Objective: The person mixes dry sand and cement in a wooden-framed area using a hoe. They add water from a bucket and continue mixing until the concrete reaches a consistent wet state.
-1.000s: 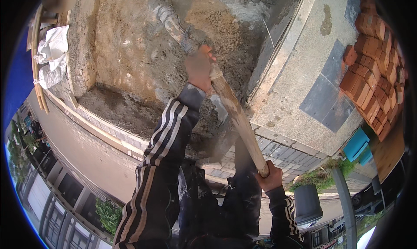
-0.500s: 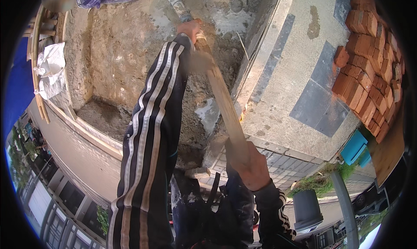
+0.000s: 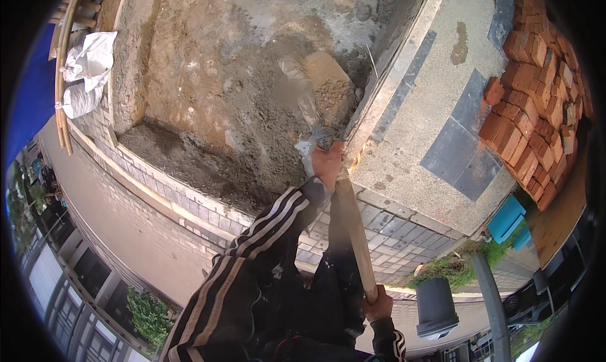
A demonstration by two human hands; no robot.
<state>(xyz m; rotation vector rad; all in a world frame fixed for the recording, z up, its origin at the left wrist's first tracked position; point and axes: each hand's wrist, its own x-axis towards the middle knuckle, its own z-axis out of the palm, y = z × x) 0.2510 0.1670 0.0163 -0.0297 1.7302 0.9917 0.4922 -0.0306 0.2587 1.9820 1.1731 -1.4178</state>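
Both my hands grip a long-handled tool with a pale wooden handle [image 3: 353, 229]. My left hand [image 3: 328, 165] is closed round its forward part, above a pit of rough, damp-looking soil [image 3: 208, 103]. Lower down, beside my right leg, my right hand [image 3: 379, 305] closes round the rear end of the handle. Beyond my left hand, a dirt-crusted section of the tool [image 3: 306, 103] reaches toward the soil. A tan, flat-looking shape [image 3: 331, 78] lies beside it; whether this is the tool's blade I cannot tell. A blurry smudge partly covers that area.
A pale concrete ledge [image 3: 404, 153] with dark slabs [image 3: 464, 141] borders the pit on the right, with stacked red bricks [image 3: 524, 109] beyond. White sacks [image 3: 95, 62] and poles [image 3: 62, 71] are at far left. A dark bucket [image 3: 435, 305] stands at lower right.
My left hand and the tool's forward part have come back toward me and rightward. My right hand has dropped nearer my body. The view has shifted slightly.
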